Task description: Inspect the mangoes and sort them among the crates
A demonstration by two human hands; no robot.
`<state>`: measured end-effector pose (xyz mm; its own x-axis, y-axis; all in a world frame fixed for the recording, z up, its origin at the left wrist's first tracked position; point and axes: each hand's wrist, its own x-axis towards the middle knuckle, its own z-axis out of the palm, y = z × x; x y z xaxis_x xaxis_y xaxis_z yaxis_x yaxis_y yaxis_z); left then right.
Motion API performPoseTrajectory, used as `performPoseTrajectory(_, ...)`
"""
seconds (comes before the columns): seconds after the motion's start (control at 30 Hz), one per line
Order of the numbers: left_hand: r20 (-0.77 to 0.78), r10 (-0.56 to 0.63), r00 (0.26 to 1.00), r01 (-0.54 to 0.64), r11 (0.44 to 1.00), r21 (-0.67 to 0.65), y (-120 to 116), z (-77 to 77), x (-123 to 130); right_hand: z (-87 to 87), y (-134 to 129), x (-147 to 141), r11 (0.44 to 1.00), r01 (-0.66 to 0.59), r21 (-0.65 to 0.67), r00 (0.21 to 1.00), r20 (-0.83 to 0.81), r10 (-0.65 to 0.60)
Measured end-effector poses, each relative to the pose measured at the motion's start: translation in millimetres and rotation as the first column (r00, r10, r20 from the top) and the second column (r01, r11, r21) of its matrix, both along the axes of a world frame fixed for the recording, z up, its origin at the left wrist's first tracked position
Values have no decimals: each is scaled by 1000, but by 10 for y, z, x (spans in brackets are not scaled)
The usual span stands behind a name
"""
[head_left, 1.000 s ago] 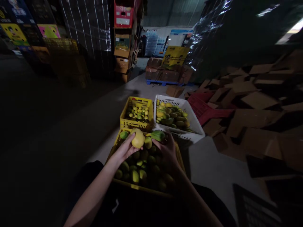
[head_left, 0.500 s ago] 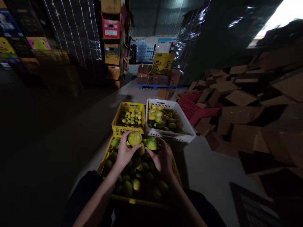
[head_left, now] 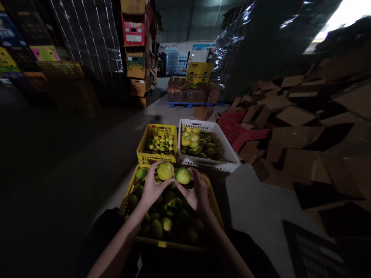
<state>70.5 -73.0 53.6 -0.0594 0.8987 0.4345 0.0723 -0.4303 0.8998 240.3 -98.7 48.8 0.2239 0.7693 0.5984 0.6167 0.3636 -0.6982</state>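
Between the thumb and fingers of my left hand [head_left: 153, 185] is a yellow-green lemon [head_left: 165, 170]. My right hand [head_left: 198, 191] grips a greener lemon [head_left: 183, 175] in the same way, close beside the first. Both hands are over the near yellow crate [head_left: 162, 244], which holds many green and yellowish lemons [head_left: 157, 228]; much of its inside is in shadow. Behind it stand a smaller yellow crate [head_left: 142, 157] of mostly yellow fruit and a white crate [head_left: 228, 154] with yellow fruit at its left and greener fruit at its right.
A red crate [head_left: 232, 129] lies against a heap of cardboard boxes [head_left: 301, 133] on the right. Stacked cartons [head_left: 136, 61] rise at the back, near a blue pallet [head_left: 188, 104] loaded with boxes. Grey floor [head_left: 246, 208] surrounds the crates.
The greener lemon in my right hand has turned and come slightly left, nearer the other one. My left hand has barely moved, keeping hold of its lemon.
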Motion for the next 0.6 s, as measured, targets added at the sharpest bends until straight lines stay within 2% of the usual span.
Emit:
performPoseTrajectory(0.07, 101, -29, 994, 36, 997, -68, -25, 46, 2, 87, -37, -60, 989, -99, -112, 979, -188, 77)
performPoseTrajectory(0.13, 231, -48, 972, 84, 986, -147, -51, 94, 7, 151, -60, -114, 953, -228, -201, 896, -426, 125)
performPoseTrajectory(0.2, 362, -42, 931, 134, 963, -233, -79, 146, 11, 178, -54, -148, 902, -365, -231, 744, -654, 134)
performPoseTrajectory(0.27, 474, -33, 880, 215, 917, -335, -105, 205, 9, 172, -20, -152, 848, -491, -202, 562, -817, 130)
performPoseTrajectory(0.3, 526, -34, 850, 280, 875, -394, -117, 236, 7, 162, 4, -144, 822, -541, -180, 472, -873, 120)
performPoseTrajectory(0.37, 619, -32, 785, 434, 741, -512, -136, 298, 0, 136, 52, -114, 773, -615, -152, 330, -941, 78)
performPoseTrajectory(0.43, 685, -6, 728, 555, 592, -585, -140, 349, -6, 109, 85, -77, 730, -664, -163, 253, -967, 14)
performPoseTrajectory(0.47, 706, 14, 708, 590, 538, -602, -135, 366, -8, 97, 93, -59, 711, -680, -179, 234, -972, -21)
performPoseTrajectory(0.6, 743, 83, 664, 649, 428, -629, -77, 385, -13, 52, 89, -13, 672, -706, -225, 152, -974, -166)
